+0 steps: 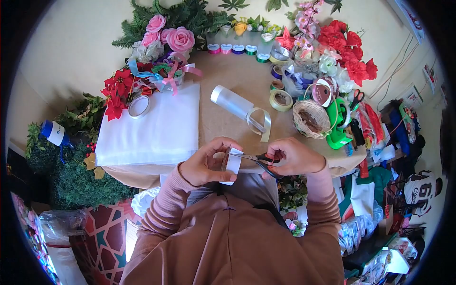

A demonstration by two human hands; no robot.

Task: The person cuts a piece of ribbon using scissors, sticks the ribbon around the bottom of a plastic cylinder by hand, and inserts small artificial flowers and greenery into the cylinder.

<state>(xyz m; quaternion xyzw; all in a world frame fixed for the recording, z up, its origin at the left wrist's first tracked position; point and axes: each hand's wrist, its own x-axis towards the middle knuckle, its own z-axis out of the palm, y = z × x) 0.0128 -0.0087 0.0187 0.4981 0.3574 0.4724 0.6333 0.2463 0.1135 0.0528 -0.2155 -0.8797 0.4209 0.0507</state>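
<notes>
Left hand (209, 161) pinches small white piece (233, 167) by its edges, seemingly to steady it. Right hand (297, 156) grips scissors (262, 158) by the handles, blades over the piece; contact unclear. Both at near edge of worktop (213, 69). Beyond: frosted roll (232, 102), tape (274, 101), basket (311, 131), likely kept within reach.

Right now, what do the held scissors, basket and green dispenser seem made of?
Held scissors: metal-looking blades, grey with slight shine; smooth dark handles, probably plastic. Basket: likely wicker, matte, by its woven pale strands. Green dispenser: probably moulded plastic, by its uniform, bright colour.
</notes>
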